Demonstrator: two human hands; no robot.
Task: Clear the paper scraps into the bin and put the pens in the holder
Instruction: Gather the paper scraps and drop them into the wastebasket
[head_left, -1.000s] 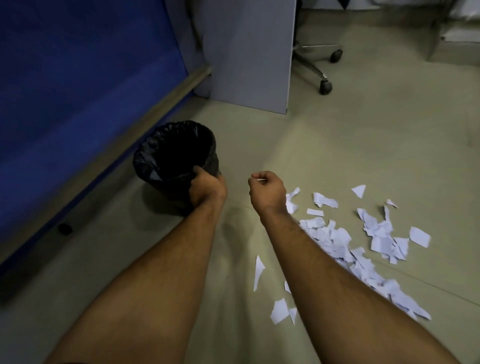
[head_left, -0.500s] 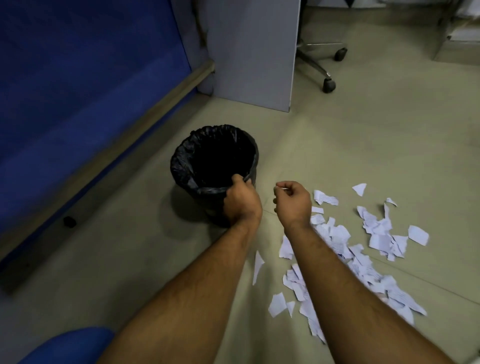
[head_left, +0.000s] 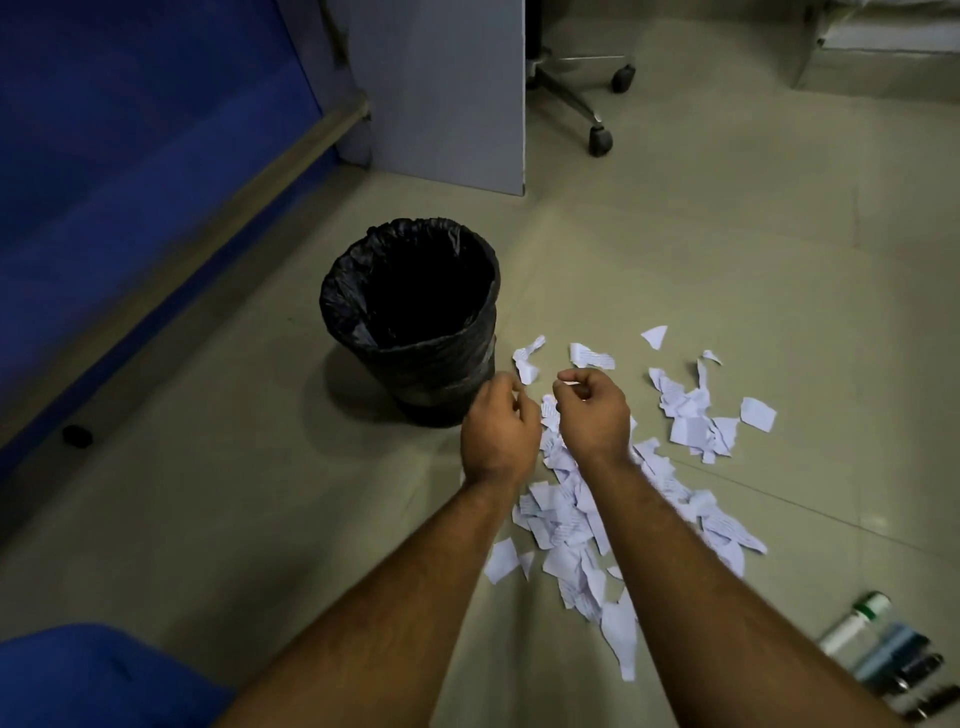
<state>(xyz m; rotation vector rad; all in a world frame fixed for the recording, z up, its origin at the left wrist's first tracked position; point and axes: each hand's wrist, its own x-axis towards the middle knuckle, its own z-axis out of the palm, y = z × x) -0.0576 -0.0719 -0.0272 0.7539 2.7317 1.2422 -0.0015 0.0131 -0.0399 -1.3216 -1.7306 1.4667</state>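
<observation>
1. Head view: the left hand (head_left: 500, 434) hovers beside the bin (head_left: 410, 317), fingers loosely curled, holding nothing visible.
2. The right hand (head_left: 592, 410) has its fingers (head_left: 569, 378) curled inward; whether they pinch a scrap I cannot tell.
3. One black-lined bin stands upright on the floor (head_left: 727, 249).
4. Paper scraps (head_left: 566, 525), too many to count, lie scattered beneath and right of both hands.
5. About four pens (head_left: 878, 654) lie side by side at the lower right.
</observation>
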